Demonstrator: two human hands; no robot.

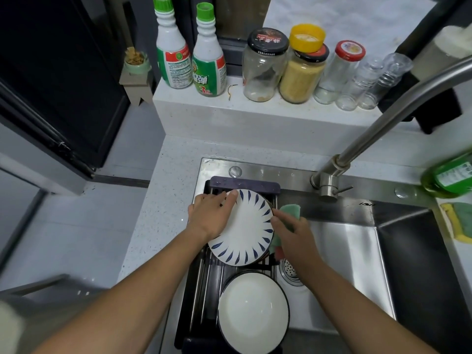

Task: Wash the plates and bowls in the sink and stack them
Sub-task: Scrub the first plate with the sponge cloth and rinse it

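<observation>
Head view: steadies a round white ceramic plate with blue rim strokes [242, 226] over the left part of the rectangular stainless steel sink [357, 251], on a dark slatted drain rack [245, 184] laid across that left part. Grips the plate's far-left rim with the left hand [212, 215], fingers bent over the edge. Clamps a soft green scrubbing cloth [291, 210] in the right hand [293, 233], touching the plate's right edge. Shows a round white bowl with a dark rim [252, 312] on the rack at the sink's near-left corner.

Risks a slip from here: holds the plate at one rim only, so a hard wipe could tip it off the slats into the sink's basin, or knock it down onto the bowl.

Hides the left thumb beneath the plate. Cannot tell what the brownish edge under the plate belongs to, perhaps another dish, nor what the pinkish scrap below the right hand is. Blurs a green bottle [449, 177] at the sink's far-right rim beyond reading
</observation>
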